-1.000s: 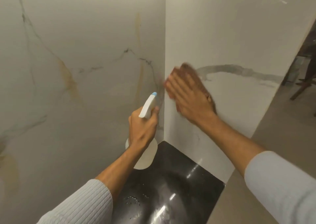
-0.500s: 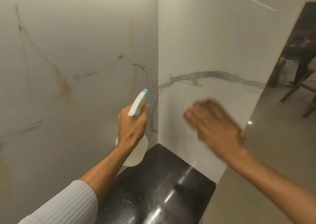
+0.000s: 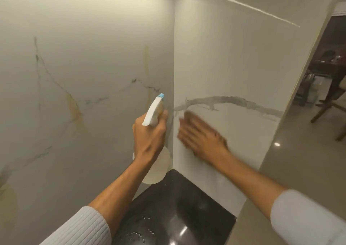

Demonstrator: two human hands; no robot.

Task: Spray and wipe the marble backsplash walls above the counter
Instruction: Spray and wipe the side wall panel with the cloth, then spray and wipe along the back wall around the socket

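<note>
Two hands are showing — the left hand (image 3: 149, 134) and the right hand (image 3: 203, 140). One bottle (image 3: 153, 112) is showing. Two marble walls are meeting at one corner: the left wall (image 3: 84, 72) and the right wall (image 3: 236, 63). One black bench (image 3: 179, 209) is lying below them. Two pale sleeves are showing — the left sleeve (image 3: 80, 228) and the right sleeve (image 3: 307, 216).

Glossy veined marble walls (image 3: 93, 76), polished black counter (image 3: 187, 207), seemingly plastic spray bottle (image 3: 153, 111).
</note>
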